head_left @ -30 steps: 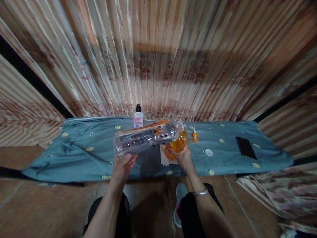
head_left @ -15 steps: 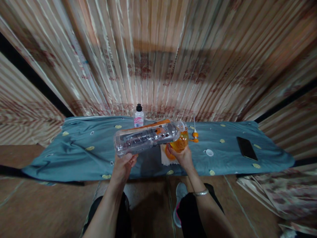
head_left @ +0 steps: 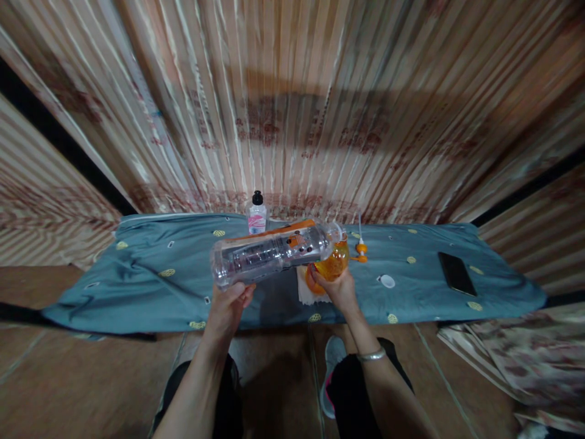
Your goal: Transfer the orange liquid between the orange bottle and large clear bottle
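Observation:
My left hand point(head_left: 232, 299) is closed around the base end of a clear plastic bottle point(head_left: 269, 253) with an orange and grey label. The bottle lies tilted nearly level, its mouth pointing right at the top of an orange see-through bottle point(head_left: 333, 263). My right hand point(head_left: 337, 288) grips that orange bottle, which leans a little over a white cloth or tissue point(head_left: 305, 294). Whether the two bottle mouths touch, I cannot tell. Just behind the orange bottle, an orange pump top point(head_left: 361, 250) with a thin tube lies on the blue cloth.
A small bottle with a black cap point(head_left: 256, 213) stands at the back, behind the clear bottle. On the right of the blue cloth-covered table point(head_left: 150, 292) lies a dark phone point(head_left: 457, 274). Striped curtains point(head_left: 292, 122) hang behind the table, with black poles at both sides.
Almost nothing differs. Both hands keep their hold on the bottles in the same pose, and the whole view has shifted very slightly.

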The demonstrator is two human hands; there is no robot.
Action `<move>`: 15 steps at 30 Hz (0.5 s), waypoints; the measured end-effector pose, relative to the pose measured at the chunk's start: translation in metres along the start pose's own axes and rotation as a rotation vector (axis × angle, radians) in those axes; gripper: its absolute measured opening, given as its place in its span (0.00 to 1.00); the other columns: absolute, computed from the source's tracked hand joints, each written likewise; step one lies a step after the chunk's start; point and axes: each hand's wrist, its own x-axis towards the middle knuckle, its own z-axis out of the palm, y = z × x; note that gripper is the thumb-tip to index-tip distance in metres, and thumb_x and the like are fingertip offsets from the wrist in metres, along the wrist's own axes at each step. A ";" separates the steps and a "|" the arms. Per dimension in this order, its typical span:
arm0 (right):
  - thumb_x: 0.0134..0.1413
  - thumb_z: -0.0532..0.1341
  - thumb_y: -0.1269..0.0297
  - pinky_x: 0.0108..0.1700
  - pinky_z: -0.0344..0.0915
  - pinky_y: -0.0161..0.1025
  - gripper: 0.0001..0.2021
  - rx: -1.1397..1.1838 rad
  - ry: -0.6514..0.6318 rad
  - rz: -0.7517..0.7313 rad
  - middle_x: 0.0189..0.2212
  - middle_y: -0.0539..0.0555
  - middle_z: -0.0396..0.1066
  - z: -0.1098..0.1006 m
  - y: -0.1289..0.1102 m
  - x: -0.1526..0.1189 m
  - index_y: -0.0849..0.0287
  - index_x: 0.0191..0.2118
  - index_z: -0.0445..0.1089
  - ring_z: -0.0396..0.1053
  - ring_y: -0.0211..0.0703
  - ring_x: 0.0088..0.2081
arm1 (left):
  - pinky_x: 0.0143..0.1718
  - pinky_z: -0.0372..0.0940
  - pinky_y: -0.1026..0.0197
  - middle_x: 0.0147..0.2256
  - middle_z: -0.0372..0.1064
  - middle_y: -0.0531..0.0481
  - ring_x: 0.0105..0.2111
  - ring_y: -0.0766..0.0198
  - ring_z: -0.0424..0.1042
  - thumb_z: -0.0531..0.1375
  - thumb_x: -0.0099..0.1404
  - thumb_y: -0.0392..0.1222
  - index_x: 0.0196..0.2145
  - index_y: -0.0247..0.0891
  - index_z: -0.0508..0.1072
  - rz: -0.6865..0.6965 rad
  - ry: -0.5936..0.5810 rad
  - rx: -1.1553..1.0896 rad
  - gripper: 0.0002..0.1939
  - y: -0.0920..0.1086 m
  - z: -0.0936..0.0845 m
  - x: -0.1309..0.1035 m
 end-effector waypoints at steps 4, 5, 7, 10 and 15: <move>0.39 0.76 0.45 0.55 0.78 0.55 0.38 0.079 -0.020 0.048 0.50 0.62 0.83 -0.002 -0.001 0.002 0.56 0.56 0.70 0.82 0.62 0.51 | 0.14 0.47 0.69 0.19 0.64 0.58 0.17 0.70 0.57 0.78 0.36 0.52 0.32 0.41 0.73 -0.008 -0.004 0.003 0.28 0.001 0.000 0.000; 0.39 0.76 0.45 0.55 0.78 0.56 0.38 0.090 -0.029 0.047 0.50 0.62 0.83 -0.002 0.000 0.003 0.55 0.56 0.70 0.82 0.62 0.51 | 0.14 0.48 0.69 0.20 0.65 0.58 0.17 0.70 0.57 0.78 0.37 0.52 0.32 0.41 0.73 -0.010 -0.006 0.003 0.28 0.001 0.000 0.000; 0.40 0.76 0.46 0.54 0.79 0.56 0.37 0.108 -0.055 0.043 0.49 0.62 0.83 -0.002 0.002 0.005 0.55 0.55 0.70 0.82 0.62 0.50 | 0.15 0.48 0.68 0.19 0.64 0.59 0.17 0.70 0.56 0.78 0.37 0.51 0.33 0.41 0.73 -0.010 -0.009 0.004 0.27 0.001 0.000 -0.001; 0.40 0.77 0.48 0.51 0.80 0.53 0.35 0.099 -0.065 0.034 0.48 0.61 0.84 0.000 0.006 0.006 0.54 0.55 0.71 0.83 0.62 0.49 | 0.15 0.48 0.68 0.18 0.63 0.59 0.16 0.70 0.56 0.77 0.38 0.50 0.34 0.41 0.73 -0.007 -0.011 0.003 0.27 0.002 0.001 -0.001; 0.41 0.77 0.49 0.50 0.80 0.53 0.36 0.094 -0.038 0.016 0.49 0.60 0.84 0.001 0.007 0.005 0.54 0.57 0.70 0.83 0.61 0.49 | 0.14 0.47 0.68 0.18 0.63 0.59 0.16 0.70 0.57 0.77 0.37 0.50 0.34 0.40 0.73 0.002 -0.011 0.005 0.28 0.002 0.001 -0.002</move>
